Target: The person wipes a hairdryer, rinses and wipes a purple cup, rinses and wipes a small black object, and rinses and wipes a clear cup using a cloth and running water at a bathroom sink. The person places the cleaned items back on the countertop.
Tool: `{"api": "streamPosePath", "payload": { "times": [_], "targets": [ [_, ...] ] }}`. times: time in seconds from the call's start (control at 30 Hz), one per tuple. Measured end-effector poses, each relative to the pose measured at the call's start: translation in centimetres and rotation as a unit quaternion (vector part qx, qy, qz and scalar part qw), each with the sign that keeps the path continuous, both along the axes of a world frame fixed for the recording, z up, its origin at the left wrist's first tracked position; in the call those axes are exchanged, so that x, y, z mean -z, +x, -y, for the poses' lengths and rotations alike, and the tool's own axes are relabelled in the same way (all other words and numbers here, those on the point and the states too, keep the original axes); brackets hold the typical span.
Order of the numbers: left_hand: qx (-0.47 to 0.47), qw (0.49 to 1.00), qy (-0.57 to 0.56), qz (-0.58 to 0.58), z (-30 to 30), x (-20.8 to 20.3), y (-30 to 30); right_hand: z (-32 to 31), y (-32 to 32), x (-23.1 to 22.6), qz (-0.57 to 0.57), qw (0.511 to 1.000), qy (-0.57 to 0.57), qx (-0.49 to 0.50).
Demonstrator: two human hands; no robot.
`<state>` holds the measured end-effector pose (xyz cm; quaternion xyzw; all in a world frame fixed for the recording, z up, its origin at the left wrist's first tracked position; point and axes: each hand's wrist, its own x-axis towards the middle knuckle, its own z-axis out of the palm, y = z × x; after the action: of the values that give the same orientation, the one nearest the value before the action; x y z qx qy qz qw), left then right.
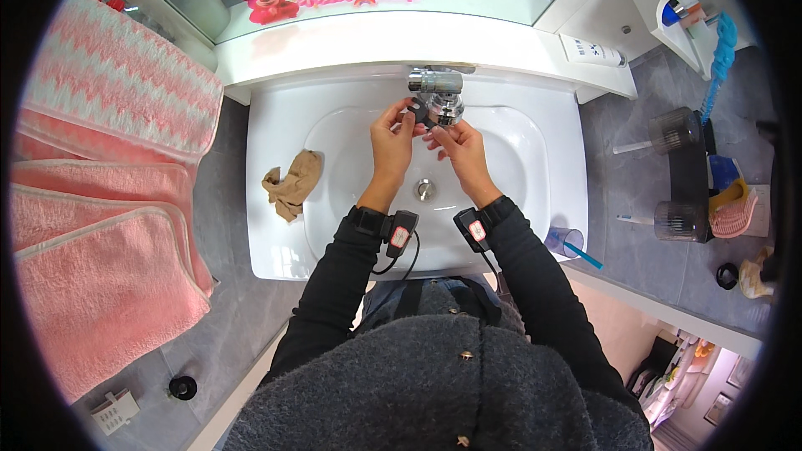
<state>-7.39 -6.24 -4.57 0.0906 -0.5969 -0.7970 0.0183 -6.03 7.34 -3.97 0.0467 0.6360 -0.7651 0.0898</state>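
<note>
My left hand is closed, pinching a small dark grey piece that looks flat and notched. It holds this piece just beside the chrome faucet, over the white washbasin. Close by on the right, my right hand has its fingers curled together below the faucet's outlet. Its fingertips come near the dark piece's lower end; what they grip, if anything, is hidden. Below the two hands lies the metal drain plug. A crumpled brown cloth rests on the basin's left rim.
Pink towels hang at the left. A clear cup with a blue toothbrush stands at the basin's right corner. A white tube lies on the ledge under the mirror. Wall-mounted cups hang at the right.
</note>
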Motion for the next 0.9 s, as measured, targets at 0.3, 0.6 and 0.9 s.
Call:
{"api": "streamPosePath", "payload": {
  "times": [0.3, 0.6, 0.9],
  "targets": [
    [0.043, 0.99, -0.108, -0.08, -1.1, 1.6, 1.6, -0.2, -0.1, 0.3, -0.129, 0.918, 0.375, 0.014],
    [-0.016, 0.985, -0.169, -0.012, -1.9, 0.1, 0.9, 0.1, 1.0, -0.5, -0.205, 0.906, 0.369, -0.028],
    [0.035, 0.997, 0.004, -0.064, -2.1, -0.6, 0.5, -2.0, -2.0, 0.3, 0.035, 0.998, 0.049, -0.012]
  ]
}}
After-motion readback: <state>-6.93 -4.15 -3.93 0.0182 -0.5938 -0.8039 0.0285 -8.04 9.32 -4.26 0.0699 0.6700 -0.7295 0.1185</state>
